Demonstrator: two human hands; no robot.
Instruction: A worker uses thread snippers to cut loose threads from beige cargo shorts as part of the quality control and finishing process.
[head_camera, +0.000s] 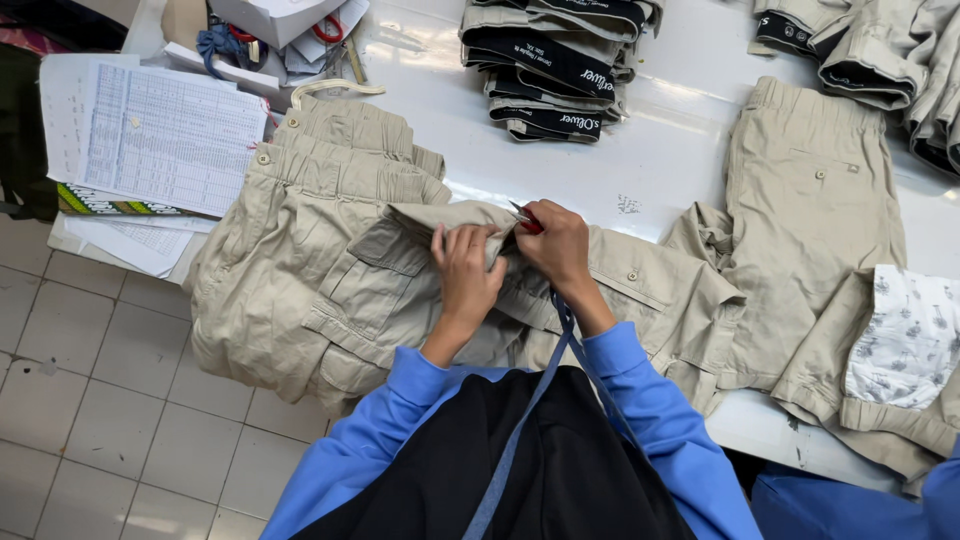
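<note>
I have a pair of beige cargo trousers (330, 290) spread over the near edge of the white bench (660, 150), their left side hanging past it. The cloth is creased, with flapped pockets, round buttons and a gathered waistband. My left hand (466, 268) pinches a folded edge of the fabric, fingers closed on it. My right hand (560, 250) is clamped on a small red-handled snipper (524, 219), its tip touching that same fold
</note>
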